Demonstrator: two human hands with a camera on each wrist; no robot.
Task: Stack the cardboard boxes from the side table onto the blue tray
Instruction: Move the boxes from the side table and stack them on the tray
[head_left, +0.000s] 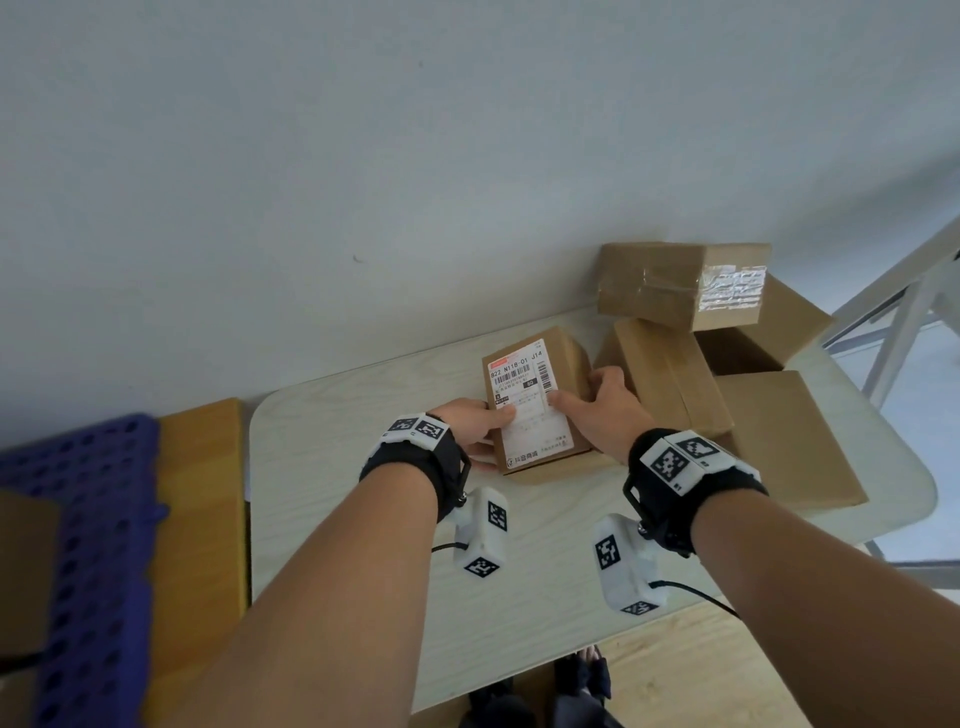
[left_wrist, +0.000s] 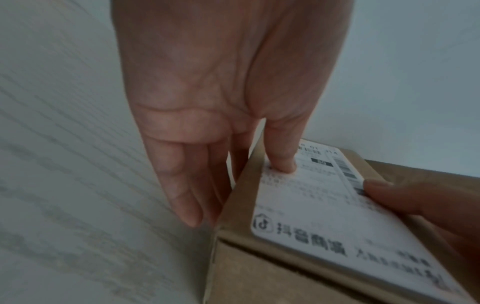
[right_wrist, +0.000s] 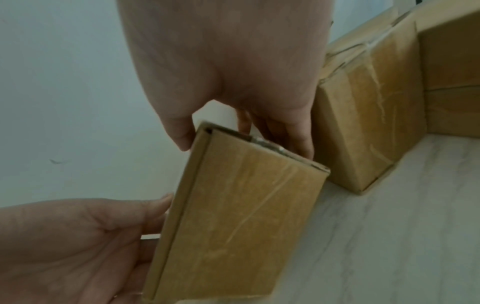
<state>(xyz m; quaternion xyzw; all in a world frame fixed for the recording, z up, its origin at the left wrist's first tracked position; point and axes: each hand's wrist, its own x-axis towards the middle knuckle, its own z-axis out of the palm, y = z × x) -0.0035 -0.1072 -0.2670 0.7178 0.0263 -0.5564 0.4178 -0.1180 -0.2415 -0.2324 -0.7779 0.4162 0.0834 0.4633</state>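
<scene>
- Left hand (head_left: 475, 423) and right hand (head_left: 605, 402) both grip the labelled box (head_left: 535, 400), thumbs on top, fingers (left_wrist: 187, 197) down its sides.
- Box on the counter (head_left: 337, 467), beside the other boxes (head_left: 727, 364); blue tray (head_left: 93, 545) at far left.

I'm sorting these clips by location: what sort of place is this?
Probably a parcel packing or storage corner, not a home kitchen: taped cardboard boxes piled on a pale side table against a bare wall, a labelled box with a shipping sticker, and a blue tray alongside.
</scene>
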